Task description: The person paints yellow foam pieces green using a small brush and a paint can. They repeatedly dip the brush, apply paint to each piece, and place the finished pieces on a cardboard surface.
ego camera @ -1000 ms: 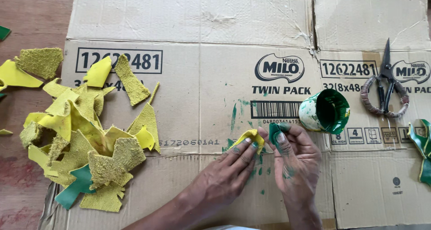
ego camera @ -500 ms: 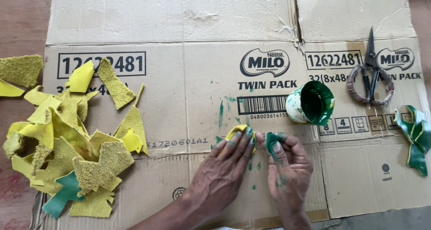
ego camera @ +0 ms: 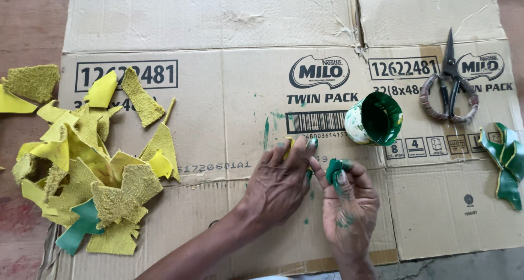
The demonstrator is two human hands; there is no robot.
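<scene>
Flattened cardboard: left hand hides a yellow piece; right hand grip pinches a green dauber.

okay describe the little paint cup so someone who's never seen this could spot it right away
Start from the flattened cardboard box that covers the floor. Right of its middle, just above the right hand and left of the scissors, a small cup lies tipped on its side. It is the only round container, whitish outside and coated with green paint inside.

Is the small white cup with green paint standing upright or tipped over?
Tipped: the small white cup with green paint lies on the flattened cardboard, its green inside facing the camera.
</scene>
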